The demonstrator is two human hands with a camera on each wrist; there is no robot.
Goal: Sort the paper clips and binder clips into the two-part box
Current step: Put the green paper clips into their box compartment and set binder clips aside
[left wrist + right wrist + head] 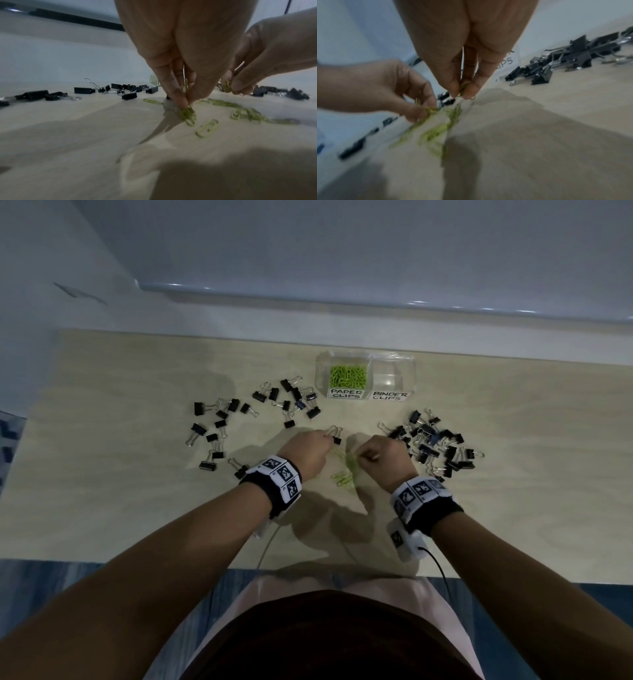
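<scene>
Green paper clips [344, 470] lie loose on the wooden table [137, 508] between my two hands. My left hand [308, 451] pinches a small bunch of green paper clips [187, 115] just above the table. My right hand [383, 455] pinches more green paper clips [462, 88] between thumb and fingers. The clear two-part box [365, 380] stands at the back; its PAPER CLIPS half [347, 378] holds green clips and its BINDER CLIPS half [388, 380] looks empty. Black binder clips lie in a left group [219, 433], a middle group [291, 400] and a right pile [435, 445].
One binder clip [335, 434] lies just beyond my left fingertips. A thin cable [440, 568] runs from my right wristband over the near table edge. A wall ledge [376, 299] runs behind the table.
</scene>
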